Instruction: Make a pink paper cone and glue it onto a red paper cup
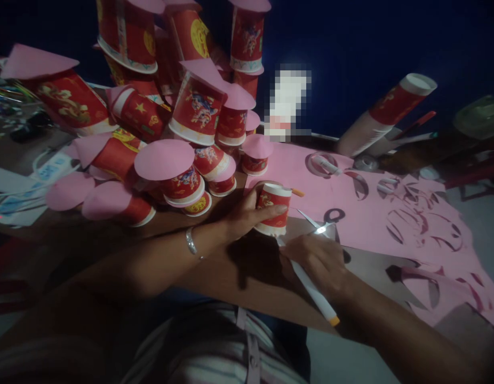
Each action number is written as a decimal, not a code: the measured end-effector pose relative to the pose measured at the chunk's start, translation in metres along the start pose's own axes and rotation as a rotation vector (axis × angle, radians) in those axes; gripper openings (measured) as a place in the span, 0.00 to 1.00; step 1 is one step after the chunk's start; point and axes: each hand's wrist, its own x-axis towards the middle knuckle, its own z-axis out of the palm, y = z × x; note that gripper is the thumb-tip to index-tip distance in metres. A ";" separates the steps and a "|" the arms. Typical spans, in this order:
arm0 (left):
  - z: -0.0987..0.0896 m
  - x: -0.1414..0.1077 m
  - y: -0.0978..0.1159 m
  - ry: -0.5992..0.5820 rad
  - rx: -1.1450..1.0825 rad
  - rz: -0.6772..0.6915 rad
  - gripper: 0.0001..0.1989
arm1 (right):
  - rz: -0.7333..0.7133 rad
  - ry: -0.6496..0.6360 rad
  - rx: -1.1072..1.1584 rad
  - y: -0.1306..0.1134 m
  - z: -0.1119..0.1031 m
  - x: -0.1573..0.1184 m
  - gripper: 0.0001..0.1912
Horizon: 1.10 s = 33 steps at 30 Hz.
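My left hand (247, 214) is wrapped round a red paper cup (273, 205), which stands slightly tilted above the brown table. My right hand (319, 262) is closed on a white marker (314, 294) with an orange end. The marker's tip is at the lower rim of the cup; whether it touches is too blurred to tell. An orange cap (297, 192) lies just behind the cup. Beside my right hand, open scissors (321, 230) with black handles lie on the pink paper.
Red paper cups with pink cone tops, one being a nearer cup (165, 166), crowd the left side in stacks. Pink paper sheets (367, 224) with cut-outs cover the right side. A leaning stack of cups (385, 114) stands at the back right. White cards (15, 192) lie far left.
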 end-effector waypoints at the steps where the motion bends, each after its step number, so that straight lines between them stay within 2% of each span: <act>1: 0.000 0.000 0.000 0.001 -0.006 -0.003 0.26 | -0.006 0.015 -0.013 0.000 0.000 0.001 0.10; 15: 0.000 0.000 -0.002 0.008 0.015 -0.014 0.29 | -0.053 0.060 -0.051 0.001 0.005 0.004 0.10; 20: 0.001 0.000 0.000 -0.007 0.032 0.017 0.27 | -0.038 0.022 -0.044 0.002 0.003 0.003 0.13; 24: 0.002 0.000 0.000 -0.024 0.011 0.037 0.26 | -0.084 0.016 0.008 0.002 -0.001 0.002 0.12; 33: -0.006 -0.002 -0.002 -0.059 -0.094 -0.035 0.22 | -0.090 0.047 0.031 0.001 -0.003 0.007 0.08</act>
